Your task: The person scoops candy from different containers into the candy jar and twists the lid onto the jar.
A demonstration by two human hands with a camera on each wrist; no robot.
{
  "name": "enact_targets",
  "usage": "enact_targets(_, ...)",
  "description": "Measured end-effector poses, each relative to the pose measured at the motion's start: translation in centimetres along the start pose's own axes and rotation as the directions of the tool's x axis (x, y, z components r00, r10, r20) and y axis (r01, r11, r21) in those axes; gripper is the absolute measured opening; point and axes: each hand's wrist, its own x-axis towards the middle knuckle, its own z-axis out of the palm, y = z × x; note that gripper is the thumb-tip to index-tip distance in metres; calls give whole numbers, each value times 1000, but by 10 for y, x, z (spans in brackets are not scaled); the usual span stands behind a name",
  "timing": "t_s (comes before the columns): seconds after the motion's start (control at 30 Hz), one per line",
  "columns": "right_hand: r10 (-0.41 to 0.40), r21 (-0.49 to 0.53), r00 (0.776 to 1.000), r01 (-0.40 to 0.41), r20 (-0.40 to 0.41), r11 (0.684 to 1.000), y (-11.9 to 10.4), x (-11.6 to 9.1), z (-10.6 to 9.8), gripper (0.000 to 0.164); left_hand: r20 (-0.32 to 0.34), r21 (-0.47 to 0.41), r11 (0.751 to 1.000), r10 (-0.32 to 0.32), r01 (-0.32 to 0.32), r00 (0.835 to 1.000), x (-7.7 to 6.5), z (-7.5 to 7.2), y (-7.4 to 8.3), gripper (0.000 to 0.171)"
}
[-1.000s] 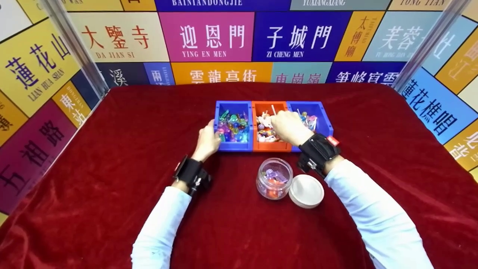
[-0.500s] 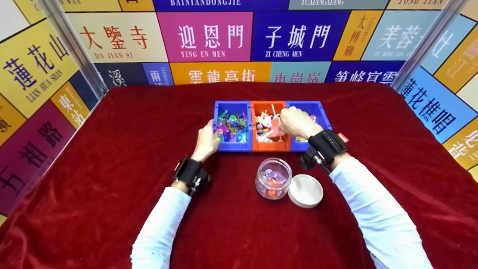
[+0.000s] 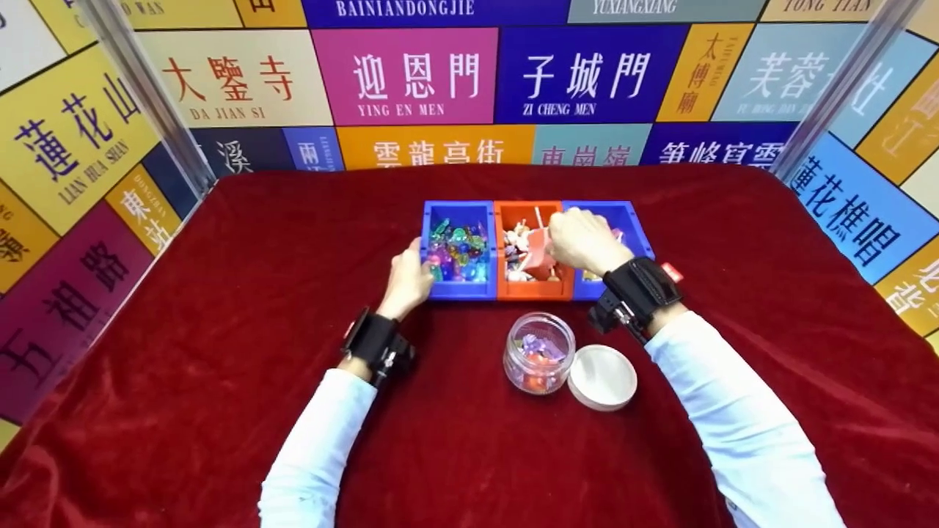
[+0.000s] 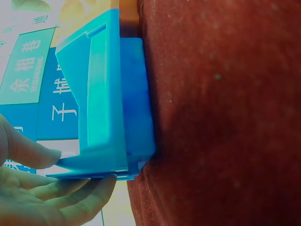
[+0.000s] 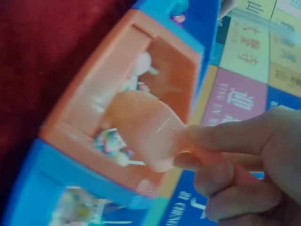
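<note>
A pinkish-orange scoop (image 5: pixel 146 127) is in my right hand (image 3: pixel 587 238). The thumb and curled fingers hold its handle, and the scoop's head dips into the middle, orange bin (image 3: pixel 533 292). Small lollipops (image 3: pixel 516 240) with white sticks lie in that bin, partly hidden by the scoop. At the left end, my left hand (image 3: pixel 407 282) grips the side wall of a blue bin (image 3: pixel 461 290), thumb on the inner side and fingers outside, as the left wrist view shows. Colourful clear beads (image 3: pixel 458 253) fill this bin.
A second blue bin (image 3: pixel 627 220) adjoins the orange one on the right, partly behind my right hand. In front stands an uncovered clear jar (image 3: pixel 539 359) with purple and orange pieces. Its white lid (image 3: pixel 603 378) lies beside it on the red cloth (image 3: pixel 469 455).
My right hand has shifted slightly right and turned, bringing the scoop into sight over the lollipops. My left hand stays on the blue bin. Jar and lid have not moved.
</note>
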Motion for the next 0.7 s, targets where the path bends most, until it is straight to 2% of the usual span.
enact_targets(0.17,26,-13,999,-26,-32,1000,-6,-2,-19,19,-7,-6,1000,20,-20,1000,0,1,-2,44)
enact_targets(0.3,-63,49,998,64,-18,997,-4,-2,-26,22,-10,-6,1000,25,-25,1000,0,1,-2,43)
enact_targets(0.37,-119,90,993,118,4,989,-2,-3,-25,20,-9,-7,1000,25,-25,1000,0,1,-2,43)
enact_targets(0.47,-163,119,986,160,23,980,-2,-2,-19,19,0,-17,1000,15,-15,1000,-1,1,-2,44)
enact_targets(0.57,-172,104,985,169,15,980,-2,-2,-14,18,10,-25,1000,7,-7,1000,-1,1,-1,45)
enact_targets(0.7,-178,44,983,180,-40,983,-3,-2,-12,16,-3,-18,1000,21,-21,1000,-1,0,-2,44)
